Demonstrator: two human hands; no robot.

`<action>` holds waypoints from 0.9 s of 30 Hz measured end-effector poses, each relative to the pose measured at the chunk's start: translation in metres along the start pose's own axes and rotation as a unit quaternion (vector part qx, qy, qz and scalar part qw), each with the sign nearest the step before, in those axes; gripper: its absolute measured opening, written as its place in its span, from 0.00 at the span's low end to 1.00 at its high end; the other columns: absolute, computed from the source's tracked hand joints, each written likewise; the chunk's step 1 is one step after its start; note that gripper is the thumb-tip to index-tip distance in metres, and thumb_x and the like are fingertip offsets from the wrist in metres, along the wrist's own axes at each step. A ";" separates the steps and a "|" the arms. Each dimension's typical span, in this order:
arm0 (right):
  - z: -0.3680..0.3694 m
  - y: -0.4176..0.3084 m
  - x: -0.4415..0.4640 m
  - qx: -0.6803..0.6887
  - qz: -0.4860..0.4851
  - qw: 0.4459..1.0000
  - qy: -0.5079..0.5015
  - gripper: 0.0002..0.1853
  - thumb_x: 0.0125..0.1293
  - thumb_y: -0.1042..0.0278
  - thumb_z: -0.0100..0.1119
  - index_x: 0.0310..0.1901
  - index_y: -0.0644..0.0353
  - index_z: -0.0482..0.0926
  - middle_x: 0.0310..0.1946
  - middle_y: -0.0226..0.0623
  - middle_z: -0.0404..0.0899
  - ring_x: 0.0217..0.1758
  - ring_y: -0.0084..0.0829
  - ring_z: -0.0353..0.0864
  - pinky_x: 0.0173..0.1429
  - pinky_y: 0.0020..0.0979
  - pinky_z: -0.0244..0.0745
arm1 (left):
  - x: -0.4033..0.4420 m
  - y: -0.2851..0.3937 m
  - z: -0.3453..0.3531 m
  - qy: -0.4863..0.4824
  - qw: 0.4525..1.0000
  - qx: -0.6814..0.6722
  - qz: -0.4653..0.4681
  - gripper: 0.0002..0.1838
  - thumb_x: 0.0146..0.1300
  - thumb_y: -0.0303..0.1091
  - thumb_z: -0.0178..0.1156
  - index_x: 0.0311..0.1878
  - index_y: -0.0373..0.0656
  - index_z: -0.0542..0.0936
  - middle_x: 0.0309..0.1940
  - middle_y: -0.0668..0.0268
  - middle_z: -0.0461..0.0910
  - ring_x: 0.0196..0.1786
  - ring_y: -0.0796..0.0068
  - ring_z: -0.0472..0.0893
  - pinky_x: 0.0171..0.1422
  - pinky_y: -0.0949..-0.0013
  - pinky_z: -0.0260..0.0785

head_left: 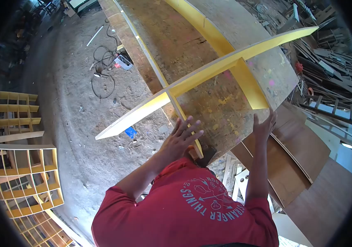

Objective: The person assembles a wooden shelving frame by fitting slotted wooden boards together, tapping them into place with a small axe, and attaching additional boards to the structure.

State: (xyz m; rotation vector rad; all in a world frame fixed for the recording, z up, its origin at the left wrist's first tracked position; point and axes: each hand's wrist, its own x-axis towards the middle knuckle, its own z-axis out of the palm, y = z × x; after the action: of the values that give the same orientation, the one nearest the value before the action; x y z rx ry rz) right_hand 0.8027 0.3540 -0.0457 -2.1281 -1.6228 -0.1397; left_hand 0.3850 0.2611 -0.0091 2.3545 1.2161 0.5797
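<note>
A frame of yellow-faced wooden boards lies on a worn worktable (209, 111). One long board (209, 74) crosses two others that run away from me. My left hand (184, 133) rests with fingers spread over the near end of the left, narrow board (182, 112). At the near end of the right, wider board (252, 88), my right hand (264, 124) has its thumb and fingers apart, its fingertips at the board's corner. Whether those fingertips press on the wood cannot be made out.
A cable (104, 76) and a grey and red box-like item (123, 62) lie on the dusty floor at left. Yellow lattice frames (25, 175) stand at lower left. Brown panels (291, 164) lean at right, below scrap wood (324, 61).
</note>
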 end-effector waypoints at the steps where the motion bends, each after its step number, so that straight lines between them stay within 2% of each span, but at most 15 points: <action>1: -0.004 -0.013 -0.016 0.004 -0.010 1.000 -0.013 0.47 0.62 0.59 0.79 0.80 0.53 0.64 0.81 0.61 0.59 0.85 0.63 0.56 0.86 0.58 0.53 | 0.000 -0.003 0.001 0.003 1.000 0.008 0.013 0.47 0.56 0.38 0.78 0.81 0.61 0.71 0.86 0.65 0.59 0.91 0.54 0.49 0.93 0.34 0.39; 5: -0.016 -0.059 -0.066 0.035 -0.023 0.997 -0.072 0.42 0.63 0.58 0.79 0.76 0.56 0.69 0.80 0.61 0.61 0.84 0.62 0.58 0.86 0.58 0.55 | 0.012 -0.007 -0.005 0.005 0.999 0.000 0.049 0.46 0.54 0.40 0.79 0.79 0.58 0.74 0.79 0.66 0.70 0.90 0.55 0.52 0.93 0.35 0.35; 7: -0.020 -0.073 -0.080 0.077 -0.033 0.992 -0.096 0.38 0.65 0.57 0.78 0.72 0.57 0.73 0.77 0.61 0.66 0.83 0.61 0.62 0.85 0.56 0.57 | 0.019 -0.006 -0.007 -0.002 0.998 0.000 0.057 0.46 0.54 0.39 0.79 0.79 0.57 0.73 0.76 0.66 0.73 0.89 0.56 0.55 0.94 0.35 0.33; 10: -0.030 -0.095 -0.085 0.162 -0.041 0.971 -0.170 0.33 0.66 0.55 0.78 0.67 0.59 0.77 0.72 0.59 0.73 0.80 0.59 0.68 0.83 0.52 0.62 | 0.038 -0.005 -0.006 0.007 0.996 0.020 0.083 0.42 0.55 0.38 0.78 0.76 0.56 0.77 0.65 0.67 0.79 0.82 0.59 0.66 0.94 0.36 0.32; 11: -0.036 -0.101 -0.087 0.193 -0.041 0.959 -0.201 0.31 0.67 0.54 0.78 0.66 0.60 0.79 0.70 0.58 0.76 0.78 0.58 0.70 0.82 0.50 0.64 | 0.042 -0.006 -0.006 0.008 0.995 0.041 0.091 0.38 0.55 0.39 0.78 0.72 0.55 0.80 0.61 0.67 0.80 0.78 0.60 0.69 0.94 0.36 0.33; 12: -0.049 -0.114 -0.090 0.247 0.004 0.935 -0.254 0.33 0.69 0.49 0.76 0.67 0.61 0.79 0.68 0.56 0.79 0.76 0.54 0.75 0.80 0.46 0.68 | 0.048 -0.009 -0.005 0.010 0.993 0.061 0.100 0.35 0.55 0.40 0.78 0.69 0.55 0.82 0.57 0.68 0.81 0.74 0.61 0.72 0.94 0.37 0.34; 16: -0.081 -0.136 -0.105 0.321 0.001 0.836 -0.446 0.38 0.71 0.40 0.70 0.71 0.62 0.76 0.68 0.55 0.81 0.73 0.52 0.79 0.77 0.45 0.72 | 0.060 -0.015 0.001 0.019 0.986 0.100 0.132 0.24 0.54 0.44 0.79 0.55 0.53 0.89 0.44 0.69 0.82 0.62 0.64 0.78 0.93 0.39 0.41; 18: -0.098 -0.151 -0.111 0.366 -0.009 0.783 -0.503 0.42 0.70 0.35 0.69 0.73 0.62 0.75 0.66 0.55 0.82 0.70 0.51 0.81 0.74 0.45 0.74 | 0.063 -0.010 -0.004 0.010 0.991 0.042 0.128 0.24 0.51 0.46 0.80 0.52 0.53 0.89 0.46 0.69 0.82 0.62 0.63 0.78 0.91 0.40 0.44; 20: -0.093 -0.146 -0.125 0.315 -0.007 0.804 -0.504 0.45 0.67 0.33 0.71 0.74 0.62 0.73 0.64 0.55 0.83 0.68 0.51 0.84 0.73 0.45 0.76 | 0.064 -0.012 -0.005 0.001 0.991 0.033 0.132 0.27 0.49 0.50 0.81 0.52 0.52 0.88 0.46 0.67 0.82 0.62 0.61 0.77 0.89 0.41 0.47; 22: -0.087 -0.143 -0.134 0.283 0.015 0.809 -0.516 0.49 0.64 0.32 0.74 0.75 0.61 0.72 0.62 0.56 0.85 0.65 0.52 0.86 0.71 0.45 0.78 | 0.065 -0.011 -0.006 -0.010 0.990 0.050 0.132 0.30 0.49 0.54 0.81 0.54 0.52 0.87 0.48 0.67 0.82 0.63 0.60 0.78 0.90 0.40 0.44; 25: -0.088 -0.136 -0.145 0.334 0.045 0.794 -0.506 0.48 0.63 0.34 0.75 0.75 0.59 0.72 0.62 0.57 0.85 0.66 0.52 0.85 0.72 0.44 0.78 | 0.067 -0.003 -0.016 -0.050 0.989 0.064 0.120 0.34 0.48 0.56 0.81 0.57 0.51 0.87 0.51 0.66 0.84 0.66 0.56 0.76 0.90 0.38 0.43; 27: -0.091 -0.129 -0.156 0.330 0.039 0.811 -0.481 0.47 0.65 0.32 0.73 0.73 0.62 0.74 0.62 0.56 0.85 0.68 0.50 0.84 0.73 0.45 0.77 | 0.072 0.010 -0.024 -0.079 0.988 0.032 0.126 0.36 0.48 0.57 0.81 0.59 0.49 0.87 0.54 0.64 0.84 0.70 0.55 0.75 0.90 0.36 0.41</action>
State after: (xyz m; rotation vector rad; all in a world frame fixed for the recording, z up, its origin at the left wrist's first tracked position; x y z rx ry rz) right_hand 0.6525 0.2040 0.0192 -1.7122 -1.6423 1.5260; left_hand 0.4170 0.3199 0.0283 2.5738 0.8874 0.4262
